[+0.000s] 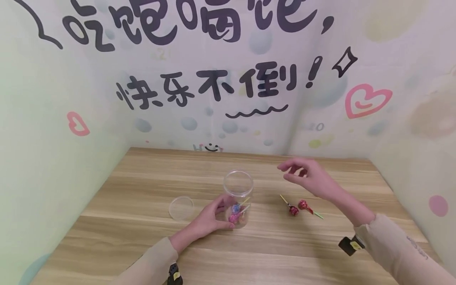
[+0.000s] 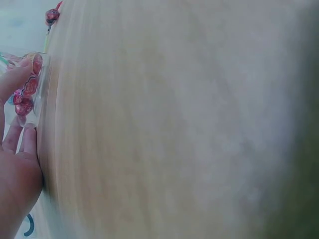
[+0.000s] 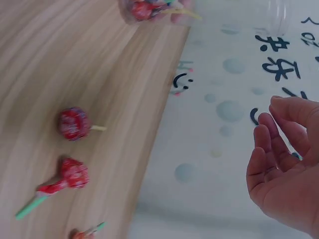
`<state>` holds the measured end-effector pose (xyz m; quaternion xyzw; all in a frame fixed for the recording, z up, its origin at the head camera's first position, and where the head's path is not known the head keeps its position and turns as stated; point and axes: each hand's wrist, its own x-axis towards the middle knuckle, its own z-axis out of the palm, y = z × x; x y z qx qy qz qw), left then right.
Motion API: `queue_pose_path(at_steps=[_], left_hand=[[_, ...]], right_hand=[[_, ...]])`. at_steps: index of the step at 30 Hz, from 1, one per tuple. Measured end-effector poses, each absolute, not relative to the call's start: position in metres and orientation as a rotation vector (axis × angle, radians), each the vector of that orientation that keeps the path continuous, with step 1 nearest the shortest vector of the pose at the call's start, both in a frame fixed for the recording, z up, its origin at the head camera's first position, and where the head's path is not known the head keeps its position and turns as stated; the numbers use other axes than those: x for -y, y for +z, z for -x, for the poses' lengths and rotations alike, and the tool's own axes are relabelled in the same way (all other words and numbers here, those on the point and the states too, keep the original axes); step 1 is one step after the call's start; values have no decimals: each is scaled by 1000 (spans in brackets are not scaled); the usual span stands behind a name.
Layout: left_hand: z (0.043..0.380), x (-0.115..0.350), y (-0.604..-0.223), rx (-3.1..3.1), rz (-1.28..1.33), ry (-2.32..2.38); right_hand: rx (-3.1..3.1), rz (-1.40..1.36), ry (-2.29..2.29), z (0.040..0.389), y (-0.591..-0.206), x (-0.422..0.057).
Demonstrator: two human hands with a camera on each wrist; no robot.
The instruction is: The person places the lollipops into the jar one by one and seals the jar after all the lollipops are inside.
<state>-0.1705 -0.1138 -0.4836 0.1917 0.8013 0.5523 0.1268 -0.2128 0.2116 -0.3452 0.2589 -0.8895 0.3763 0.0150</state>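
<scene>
A clear plastic jar stands upright and uncapped on the table, with several wrapped lollipops at its bottom. My left hand grips the jar low down, thumb on one side and fingers round the other. Raised over the table to the right is my right hand, its fingers loosely bent and holding nothing. Below it lie a dark red lollipop with a yellowish stick and a red lollipop with a green stick. The right wrist view shows another reddish lollipop at the lower edge.
A round clear lid lies flat left of the jar. The wooden table meets a printed wall at the back, with more wall on both sides. Each wrist carries a small black device.
</scene>
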Motion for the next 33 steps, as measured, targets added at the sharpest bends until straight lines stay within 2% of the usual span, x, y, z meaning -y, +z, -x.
queue_pose_path(at_steps=[13,33], left_hand=[[170,116,-483,-2326,-568,1611],[171,115,-485,-2323,-587,1616]], right_hand=[[2795,-639,1097,201,-397,-253],[3032,-638,913,191,-429,-288]])
